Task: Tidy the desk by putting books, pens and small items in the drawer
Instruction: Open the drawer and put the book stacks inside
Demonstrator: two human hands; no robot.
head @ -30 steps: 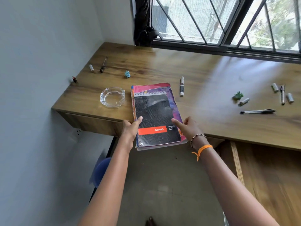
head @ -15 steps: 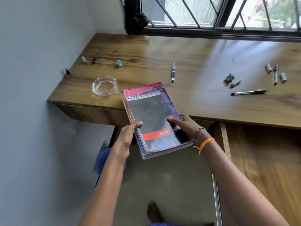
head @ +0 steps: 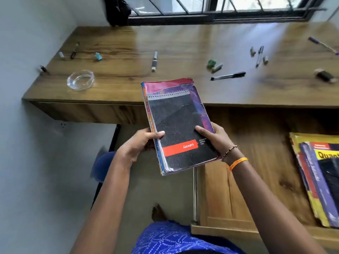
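Books [head: 178,125] sit stacked mid-frame, off the desk [head: 183,43], with the left hand [head: 139,143] and right hand [head: 214,138] gripping the stack's sides, thumbs on top. The open drawer [head: 247,162] at lower right already holds some books [head: 319,180]. Pens [head: 227,76] and small items [head: 98,56] still litter the upper frame.
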